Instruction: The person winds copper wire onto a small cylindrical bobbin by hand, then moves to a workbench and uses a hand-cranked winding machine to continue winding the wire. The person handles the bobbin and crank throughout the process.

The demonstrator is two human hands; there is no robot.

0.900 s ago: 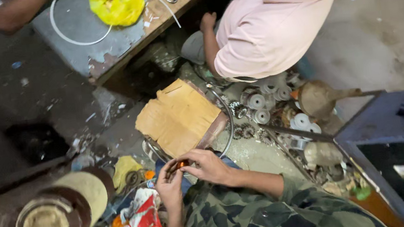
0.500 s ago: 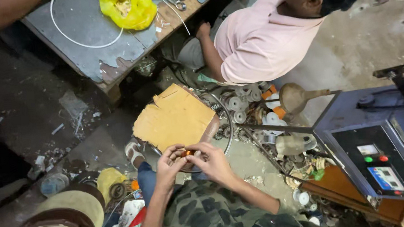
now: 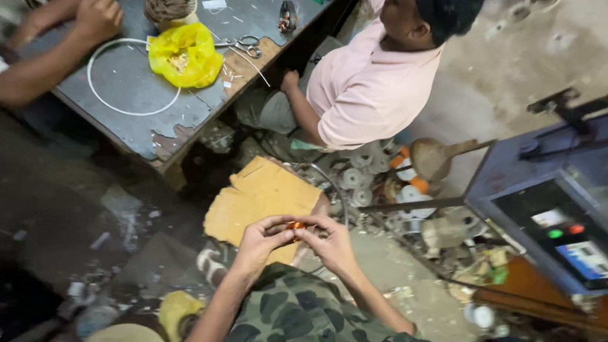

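Observation:
My left hand (image 3: 260, 241) and my right hand (image 3: 331, 240) meet in front of me, above my camouflage-clad lap (image 3: 296, 324). Both pinch a small orange piece (image 3: 295, 225) between the fingertips. A thin wire loop (image 3: 332, 190) curves up from my hands. Just beyond them lies a tan cardboard sheet (image 3: 258, 195) on the floor.
A person in a pink shirt (image 3: 366, 87) sits opposite at a low grey table (image 3: 148, 97) with a yellow bag (image 3: 184, 54), a white wire ring (image 3: 133, 77) and scissors (image 3: 246, 46). Another person's arms (image 3: 46, 40) rest on it. White spools (image 3: 364, 180) litter the floor. A blue machine (image 3: 572, 219) stands right.
The view has tilted up and left, so the table and the seated people show more fully. My hands stay together on the orange piece, fingers shifted slightly.

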